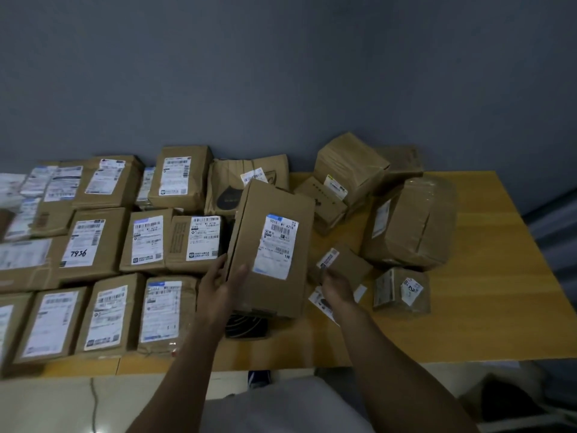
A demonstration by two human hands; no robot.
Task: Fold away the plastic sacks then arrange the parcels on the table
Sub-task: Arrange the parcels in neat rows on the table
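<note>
My left hand grips long brown cardboard parcel at near-left edge, long axis running away from me; right hand: closure unclear.

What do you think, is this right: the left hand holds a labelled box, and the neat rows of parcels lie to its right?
Not quite. The head view shows the left hand holding the labelled box, but the neat rows of parcels lie to its left, not its right.
</note>
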